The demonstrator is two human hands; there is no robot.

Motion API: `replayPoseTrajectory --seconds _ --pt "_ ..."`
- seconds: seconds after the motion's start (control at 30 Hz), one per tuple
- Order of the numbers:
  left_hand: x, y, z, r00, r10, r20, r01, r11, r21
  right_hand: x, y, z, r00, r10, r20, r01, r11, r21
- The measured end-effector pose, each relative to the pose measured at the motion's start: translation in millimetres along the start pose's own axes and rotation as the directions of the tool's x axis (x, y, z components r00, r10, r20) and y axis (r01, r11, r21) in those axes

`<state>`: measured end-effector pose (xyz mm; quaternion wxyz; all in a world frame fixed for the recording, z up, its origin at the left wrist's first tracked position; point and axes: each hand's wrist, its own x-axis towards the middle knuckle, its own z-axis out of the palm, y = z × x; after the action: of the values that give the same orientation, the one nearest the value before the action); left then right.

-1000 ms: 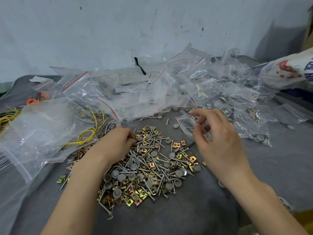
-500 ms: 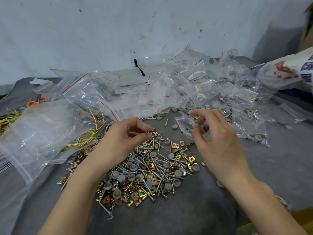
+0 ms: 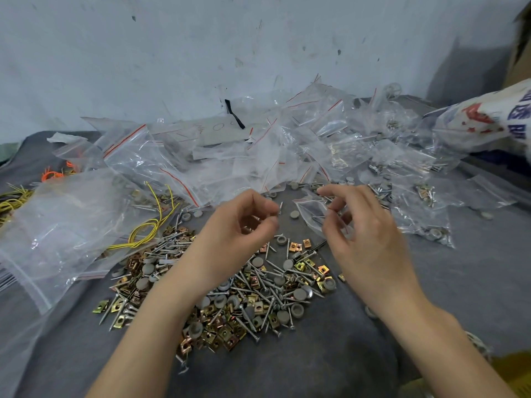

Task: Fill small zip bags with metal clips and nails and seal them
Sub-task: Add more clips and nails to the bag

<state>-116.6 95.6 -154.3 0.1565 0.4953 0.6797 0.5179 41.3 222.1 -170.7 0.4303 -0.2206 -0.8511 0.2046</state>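
Left hand [image 3: 244,225] raised over the pile of nails and clips [image 3: 244,288], fingers curled narrow, pinching a nail [image 3: 280,207] by thumb and forefinger, tip toward 1 o'clock; right hand [image 3: 365,231] at 3 o'clock of it, fingertips pinching the mouth of a small zip bag [image 3: 311,214].
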Motion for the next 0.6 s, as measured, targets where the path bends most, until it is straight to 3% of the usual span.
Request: replayPoseTrajectory --seconds 0.43,0.6 --pt "13 14 44 0.99 0.131 -0.051 -0.114 0.959 0.26 -1 1 2 1.0 -0.015 -0.019 0.016 1.0 0.019" --pt "12 13 45 0.992 0.084 -0.092 -0.072 0.99 0.124 0 3 1 1.0 -0.011 -0.027 0.012 1.0 0.025"
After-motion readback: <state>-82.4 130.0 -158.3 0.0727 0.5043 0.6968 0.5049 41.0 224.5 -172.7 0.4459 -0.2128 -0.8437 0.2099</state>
